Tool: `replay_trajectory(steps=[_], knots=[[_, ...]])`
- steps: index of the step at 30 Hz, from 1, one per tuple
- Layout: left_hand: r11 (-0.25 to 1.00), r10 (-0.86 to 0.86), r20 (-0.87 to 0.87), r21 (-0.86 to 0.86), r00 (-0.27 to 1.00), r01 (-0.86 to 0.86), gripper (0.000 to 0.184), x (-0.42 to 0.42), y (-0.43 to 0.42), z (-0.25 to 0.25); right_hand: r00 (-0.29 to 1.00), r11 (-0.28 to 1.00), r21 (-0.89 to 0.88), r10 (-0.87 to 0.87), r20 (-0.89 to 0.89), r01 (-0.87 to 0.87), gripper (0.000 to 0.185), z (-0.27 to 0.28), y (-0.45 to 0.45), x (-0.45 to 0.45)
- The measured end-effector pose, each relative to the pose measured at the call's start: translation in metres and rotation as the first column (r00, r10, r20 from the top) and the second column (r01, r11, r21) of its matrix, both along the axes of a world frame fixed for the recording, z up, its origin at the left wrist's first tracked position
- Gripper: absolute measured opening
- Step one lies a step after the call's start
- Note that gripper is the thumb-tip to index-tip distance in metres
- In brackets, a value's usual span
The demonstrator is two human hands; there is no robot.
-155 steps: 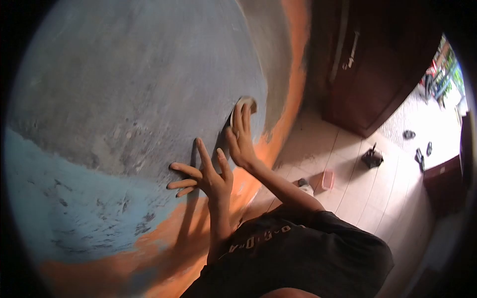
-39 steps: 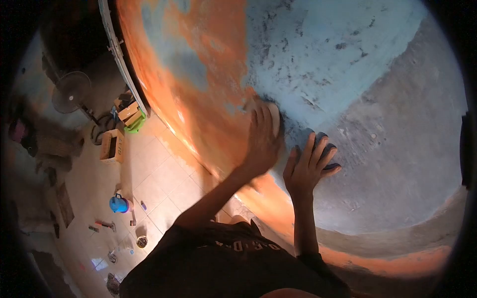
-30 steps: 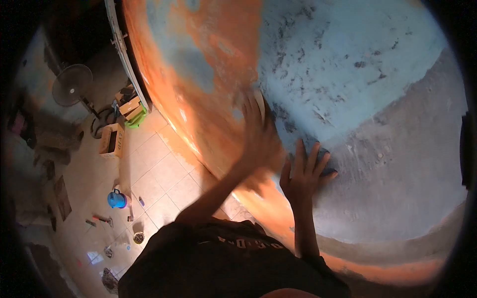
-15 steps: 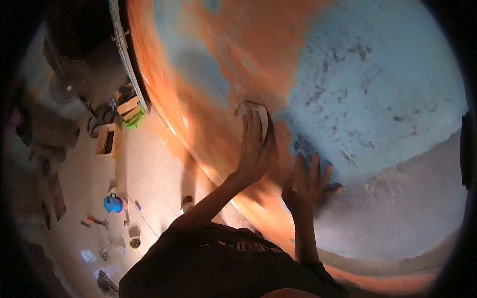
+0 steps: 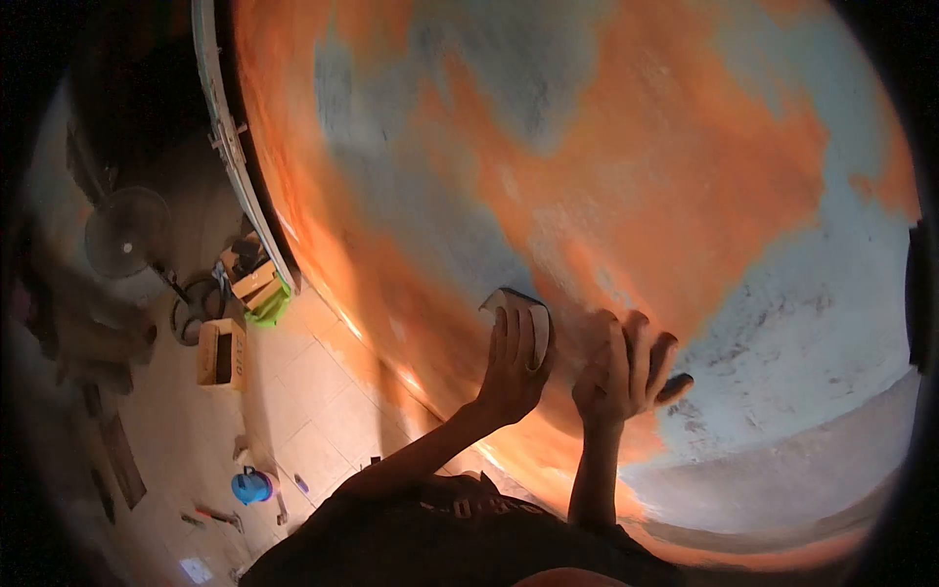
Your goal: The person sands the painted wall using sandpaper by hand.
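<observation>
My left hand presses a bent piece of sandpaper against the painted wall. Its fingers lie over the sheet, whose pale edge curls out beside them. To the right, my right hand rests on or close against the wall with fingers apart and nothing in it. Patchy orange and blue-grey paint covers the surface, with dark scuffs at the right of that hand.
On the tiled floor at the left are a blue container, a hand tool and an open cardboard box. A standing fan is behind them. A pale vertical frame borders the wall.
The view has shifted, so more upper wall shows and the floor items sit lower. Both hands appear lower in view, with the sandpaper still under my left fingers. My right hand now lies over orange paint.
</observation>
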State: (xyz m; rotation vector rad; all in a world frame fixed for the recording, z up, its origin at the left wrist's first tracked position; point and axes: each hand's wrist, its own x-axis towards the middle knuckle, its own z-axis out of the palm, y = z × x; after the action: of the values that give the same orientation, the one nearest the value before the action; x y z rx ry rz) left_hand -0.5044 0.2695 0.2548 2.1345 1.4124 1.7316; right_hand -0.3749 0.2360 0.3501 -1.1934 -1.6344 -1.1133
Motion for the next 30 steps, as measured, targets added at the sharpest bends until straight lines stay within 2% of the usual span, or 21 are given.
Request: replay_trajectory(steps=[1,3,5,7,8,10,12,14,15,17,18,19,21,22,24,26,27,28,30], knots=[[0.999,-0.040,-0.063,-0.037,0.997,0.038,0.068,-0.004,0.001,-0.003,1.000,0.999,0.033,-0.019,-0.006,0.019,0.027,-0.001,0.001,-0.002],[0.990,0.114,0.018,0.081,0.993,-0.115,0.061,-0.034,0.038,0.029,1.000,0.999,0.037,-0.014,-0.003,0.014,0.027,-0.001,0.004,-0.006],[0.948,0.241,-0.018,0.218,0.970,-0.232,0.053,-0.075,0.067,0.075,1.000,1.000,0.028,-0.009,0.012,0.009,0.028,-0.003,0.004,-0.005],[0.964,0.104,0.135,0.232,0.985,-0.133,0.045,-0.104,0.077,0.100,1.000,0.999,0.040,0.003,0.021,-0.004,0.028,-0.007,0.005,-0.005],[0.965,0.105,0.142,0.223,0.984,-0.135,0.045,-0.096,0.076,0.092,1.000,0.999,0.032,0.004,0.028,-0.005,0.028,-0.008,0.005,-0.004],[0.940,0.267,0.033,0.211,0.963,-0.268,0.052,-0.066,0.069,0.063,0.999,1.000,0.024,0.008,0.034,-0.009,0.029,-0.009,0.005,-0.005],[0.994,0.097,0.259,0.013,0.961,-0.104,0.061,-0.032,0.039,0.029,0.998,0.999,0.021,0.042,0.048,-0.043,0.029,-0.007,0.010,-0.011],[0.996,-0.007,0.167,-0.083,0.986,0.021,0.070,-0.004,0.006,-0.034,0.996,0.997,0.001,0.071,0.061,-0.071,0.029,-0.014,0.010,-0.016],[0.996,-0.004,0.163,-0.083,0.987,0.017,0.070,-0.010,0.012,-0.035,0.994,0.996,-0.045,0.085,0.068,-0.082,0.030,-0.017,0.012,-0.018],[0.994,0.096,-0.016,0.050,0.995,-0.095,0.067,-0.027,0.028,-0.023,0.991,0.990,-0.104,0.108,0.083,-0.099,0.031,-0.022,0.014,-0.023],[0.994,0.103,-0.010,0.040,0.995,-0.103,0.067,-0.044,0.037,-0.005,0.990,0.992,-0.085,0.106,0.096,-0.098,0.032,-0.024,0.015,-0.028],[0.986,0.133,-0.001,0.100,0.991,-0.132,0.066,-0.070,0.049,0.023,0.988,0.993,-0.062,0.105,0.109,-0.099,0.032,-0.024,0.018,-0.033],[0.971,0.169,0.018,0.166,0.985,-0.170,0.064,-0.116,0.080,0.039,0.989,0.993,-0.065,0.102,0.106,-0.096,0.032,-0.026,0.023,-0.042],[0.906,0.259,-0.075,0.365,0.963,-0.215,0.064,-0.134,0.099,0.033,0.992,0.995,-0.063,0.087,0.096,-0.081,0.032,-0.025,0.028,-0.046],[0.796,0.368,-0.136,0.557,0.920,-0.236,0.063,-0.140,0.112,0.024,0.987,0.992,-0.062,0.118,0.109,-0.112,0.032,-0.016,0.038,-0.068],[0.968,0.230,-0.045,0.111,0.972,-0.223,0.068,-0.108,0.083,0.003,0.985,0.989,-0.064,0.139,0.106,-0.132,0.032,-0.016,0.048,-0.095],[0.967,0.230,-0.039,0.119,0.972,-0.224,0.068,-0.101,0.075,-0.013,0.985,0.985,-0.094,0.149,0.085,-0.141,0.032,-0.016,0.056,-0.110],[0.981,0.180,0.037,0.065,0.983,-0.183,0.071,-0.093,0.070,-0.031,0.984,0.981,-0.121,0.161,0.070,-0.152,0.031,-0.013,0.066,-0.123],[0.991,0.128,0.123,0.026,0.984,-0.132,0.074,-0.128,0.096,-0.022,0.982,0.982,-0.070,0.179,0.063,-0.175,0.031,-0.005,0.089,-0.167]])
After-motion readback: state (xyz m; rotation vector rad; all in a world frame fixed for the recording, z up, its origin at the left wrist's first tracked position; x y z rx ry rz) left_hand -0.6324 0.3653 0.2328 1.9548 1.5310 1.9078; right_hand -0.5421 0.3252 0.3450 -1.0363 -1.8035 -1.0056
